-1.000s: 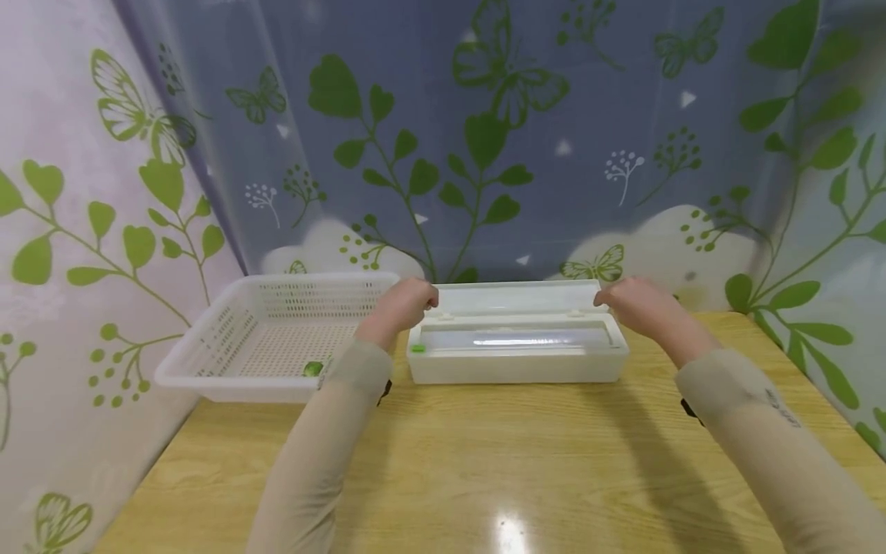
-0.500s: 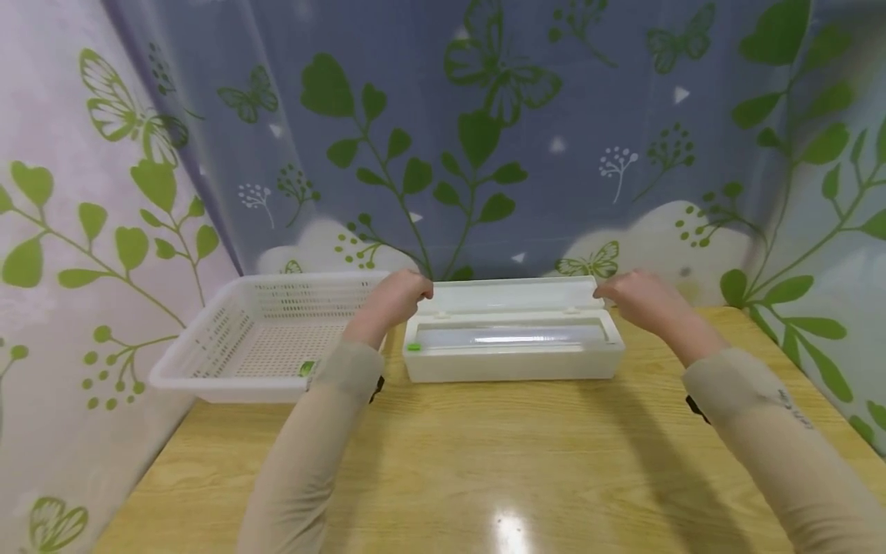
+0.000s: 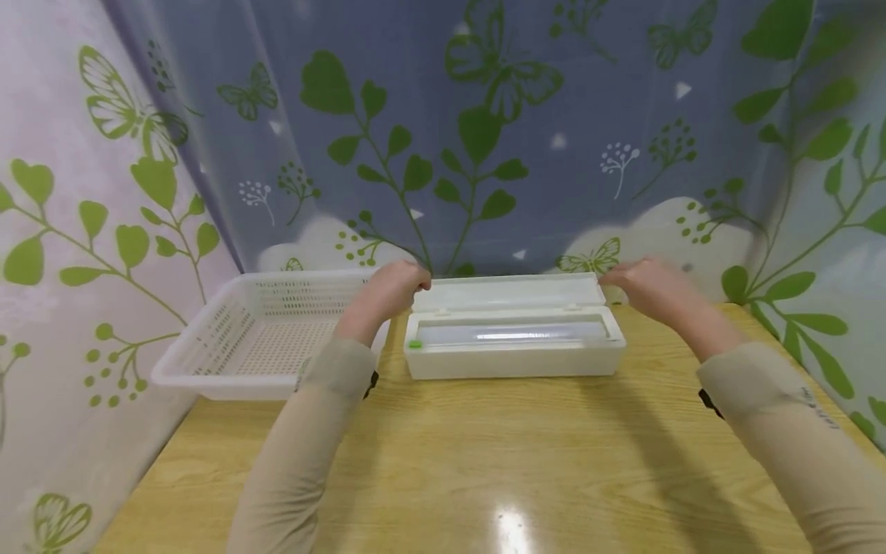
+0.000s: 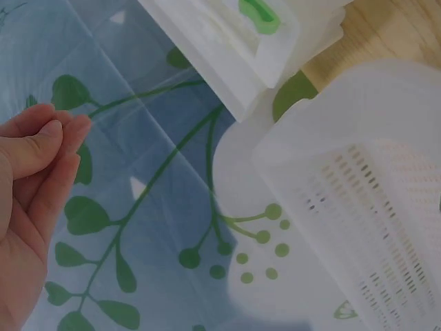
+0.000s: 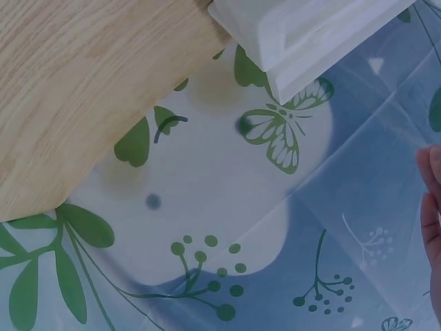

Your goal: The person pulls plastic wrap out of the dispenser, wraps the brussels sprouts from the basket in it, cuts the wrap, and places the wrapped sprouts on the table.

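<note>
A long white cling film box (image 3: 515, 362) stands on the table with its lid (image 3: 515, 292) up at the back. Clear film shines on the roll (image 3: 522, 332) inside, and a green slider (image 3: 415, 344) sits at the front left. My left hand (image 3: 388, 296) is raised by the lid's left end. Its thumb and fingertips (image 4: 58, 131) meet in a pinch, apart from the box, on cling film too clear to make out. Across from it, my right hand (image 3: 651, 288) pinches likewise near the lid's right end; only a few fingertips (image 5: 433, 172) show in the right wrist view.
A white perforated basket (image 3: 169, 369) stands left of the box, partly behind my left forearm. The wooden table (image 3: 554, 454) reaches back to a patterned curtain (image 3: 429, 138) close behind the box.
Both hands have risen slightly, and the right has shifted a little outward. My left sleeve now hides the green item in the basket. The box and raised lid stay put.
</note>
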Motion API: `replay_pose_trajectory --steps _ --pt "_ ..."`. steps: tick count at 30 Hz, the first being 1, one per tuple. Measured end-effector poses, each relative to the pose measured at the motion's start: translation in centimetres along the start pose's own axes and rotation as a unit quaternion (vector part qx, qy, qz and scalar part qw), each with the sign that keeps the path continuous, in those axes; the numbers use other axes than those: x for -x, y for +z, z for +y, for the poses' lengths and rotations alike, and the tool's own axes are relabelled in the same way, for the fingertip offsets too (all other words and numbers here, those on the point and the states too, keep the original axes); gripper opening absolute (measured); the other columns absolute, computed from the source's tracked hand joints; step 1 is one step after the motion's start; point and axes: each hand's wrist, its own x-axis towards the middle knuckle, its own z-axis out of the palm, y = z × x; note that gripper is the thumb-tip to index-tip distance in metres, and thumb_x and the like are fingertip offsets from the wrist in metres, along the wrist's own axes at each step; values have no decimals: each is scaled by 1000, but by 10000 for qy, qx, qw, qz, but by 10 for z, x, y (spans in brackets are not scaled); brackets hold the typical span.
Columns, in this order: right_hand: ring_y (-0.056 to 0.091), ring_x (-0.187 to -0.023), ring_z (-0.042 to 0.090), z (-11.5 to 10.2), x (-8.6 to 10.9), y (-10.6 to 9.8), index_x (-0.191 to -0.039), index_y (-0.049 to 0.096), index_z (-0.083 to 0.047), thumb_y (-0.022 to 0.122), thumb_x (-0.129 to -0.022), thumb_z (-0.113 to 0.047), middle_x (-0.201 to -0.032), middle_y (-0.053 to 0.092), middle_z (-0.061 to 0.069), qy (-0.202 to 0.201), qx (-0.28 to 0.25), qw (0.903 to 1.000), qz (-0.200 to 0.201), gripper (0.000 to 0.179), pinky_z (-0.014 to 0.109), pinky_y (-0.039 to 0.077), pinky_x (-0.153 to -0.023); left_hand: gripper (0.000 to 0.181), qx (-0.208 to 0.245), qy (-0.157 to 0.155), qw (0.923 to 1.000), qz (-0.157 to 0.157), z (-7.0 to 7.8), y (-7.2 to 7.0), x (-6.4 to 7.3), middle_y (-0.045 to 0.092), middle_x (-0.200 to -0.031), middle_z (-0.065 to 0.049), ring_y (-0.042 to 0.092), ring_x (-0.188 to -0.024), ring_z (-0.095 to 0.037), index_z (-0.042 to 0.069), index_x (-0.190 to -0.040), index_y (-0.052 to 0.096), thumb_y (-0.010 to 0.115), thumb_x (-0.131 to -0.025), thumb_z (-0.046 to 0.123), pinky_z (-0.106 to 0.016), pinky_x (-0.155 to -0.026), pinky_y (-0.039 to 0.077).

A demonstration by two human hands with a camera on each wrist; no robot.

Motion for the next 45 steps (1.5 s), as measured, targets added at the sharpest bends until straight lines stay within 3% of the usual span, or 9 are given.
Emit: replay_pose_trajectory --steps 7,14,18,24,29,33,36,40,45 --pt "59 -80 34 3 1 -8 -100 64 0 47 -75 18 -97 62 19 -99 60 9991 414 36 44 47 -70 23 134 -72 9999 22 1 -11 1 63 -100 -10 57 -94 -23 3 -101 65 52 -84 -7 -29 -81 45" --pt "60 -64 30 3 0 -17 -94 65 1 50 -71 20 -90 64 18 -612 -65 9938 924 33 40 49 -61 24 460 -165 9988 -97 1 -21 2 62 -101 -10 56 -95 -23 4 -102 64 49 -87 -6 -30 -80 44" --pt "56 -52 22 1 -2 -27 -93 65 -2 50 -76 17 -90 64 14 -621 -52 9950 784 30 36 49 -56 21 483 -87 9988 13 -1 -30 2 63 -96 -9 57 -89 -21 4 -96 66 50 -86 -5 -29 -76 45" --pt "60 -66 27 -2 -1 -40 -101 64 -3 49 -82 12 -98 63 16 -197 128 9991 352 28 38 49 -62 22 604 -117 9981 -45 1 -40 1 62 -98 -11 56 -93 -22 2 -99 64 48 -87 -7 -29 -78 45" --pt "50 -44 18 -3 -1 -50 -101 64 -4 47 -82 12 -99 62 17 -137 224 9991 339 29 35 48 -53 24 663 -127 9977 11 1 -49 1 62 -99 -12 56 -95 -24 1 -99 63 46 -86 -9 -30 -79 45" --pt "54 -50 23 -2 -3 -56 -99 64 -2 48 -81 12 -96 63 17 -311 200 9979 538 28 39 49 -59 21 759 -63 9969 210 0 -54 2 62 -96 -11 57 -92 -23 2 -97 64 47 -87 -6 -30 -78 45" --pt "58 -58 26 -1 -3 -60 -96 65 -1 51 -78 13 -91 64 16 -587 263 9942 864 27 38 49 -57 23 1168 30 9922 438 -1 -58 4 62 -94 -12 56 -91 -24 1 -96 64 45 -88 -8 -31 -77 45" --pt "49 -44 20 0 -2 -66 -99 65 -3 51 -79 13 -93 64 17 -456 366 9940 924 29 34 45 -48 22 1648 185 9830 784 -2 -62 4 62 -91 -13 57 -88 -24 0 -92 63 44 -87 -10 -31 -77 45" --pt "60 -71 29 1 -2 -69 -99 65 -3 54 -80 10 -94 63 17 -150 105 9960 873 26 42 48 -63 9 2584 -126 9605 1021 -4 -67 3 63 -88 -15 61 -82 -23 0 -90 45 52 -85 -4 -31 -76 46"
